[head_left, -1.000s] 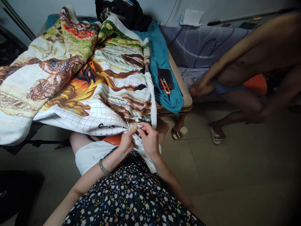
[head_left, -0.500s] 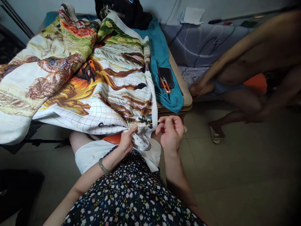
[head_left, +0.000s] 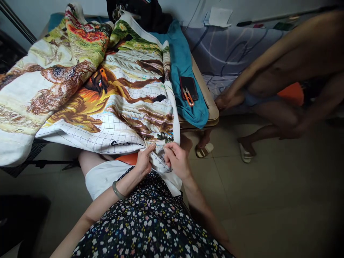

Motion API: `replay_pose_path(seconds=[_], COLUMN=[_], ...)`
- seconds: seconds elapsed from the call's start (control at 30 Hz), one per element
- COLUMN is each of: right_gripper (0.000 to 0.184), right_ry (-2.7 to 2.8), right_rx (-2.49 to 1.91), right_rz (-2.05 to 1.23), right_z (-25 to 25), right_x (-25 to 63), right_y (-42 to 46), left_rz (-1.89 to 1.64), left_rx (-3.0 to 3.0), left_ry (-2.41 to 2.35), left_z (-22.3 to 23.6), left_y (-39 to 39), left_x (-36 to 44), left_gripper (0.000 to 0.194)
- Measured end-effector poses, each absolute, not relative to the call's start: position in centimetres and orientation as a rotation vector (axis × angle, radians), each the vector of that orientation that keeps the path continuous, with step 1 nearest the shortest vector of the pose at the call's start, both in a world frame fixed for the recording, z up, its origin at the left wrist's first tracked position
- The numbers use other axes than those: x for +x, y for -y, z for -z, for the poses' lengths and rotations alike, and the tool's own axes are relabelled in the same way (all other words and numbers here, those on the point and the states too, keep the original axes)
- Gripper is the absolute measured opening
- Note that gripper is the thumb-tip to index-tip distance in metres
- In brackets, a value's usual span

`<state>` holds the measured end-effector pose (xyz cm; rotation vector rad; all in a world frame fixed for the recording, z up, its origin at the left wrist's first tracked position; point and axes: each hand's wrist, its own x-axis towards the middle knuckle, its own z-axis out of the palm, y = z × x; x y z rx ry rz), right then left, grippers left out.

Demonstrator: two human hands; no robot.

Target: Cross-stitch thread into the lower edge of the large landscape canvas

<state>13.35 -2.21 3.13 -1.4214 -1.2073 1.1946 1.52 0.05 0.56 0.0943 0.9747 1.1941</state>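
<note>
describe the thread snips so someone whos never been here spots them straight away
Start from the large cross-stitch cloth and go to the teal towel along its right edge. On that towel lies a dark phone, and the thread snips rest across it. Their orange handles and metal blades set them apart from the flat phone beneath.

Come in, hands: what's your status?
Left hand: pinching colourful stitched fabric. Right hand: at its near edge, grip unclear. Orange-handled metal snips: aside, away from both hands.
</note>
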Motion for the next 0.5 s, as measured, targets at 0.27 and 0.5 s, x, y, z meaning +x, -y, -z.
replay_pose_path(seconds=[0.27,0.5], right_gripper=[0.026,0.028], right_ry=[1.452,1.508], right_rx=[-1.588,-1.638], right_rz=[-0.94,-0.822], right_z=[-2.53,-2.92], right_x=[12.85,12.58], right_y=[2.28,2.2], left_rz=[-1.201,-1.206], left_rx=[0.075,0.04], left_ry=[-0.96,-0.956], left_z=[-0.52,-0.3], left_y=[0.0,-0.05], left_x=[1.49,1.51], left_gripper=[0.036,0.035])
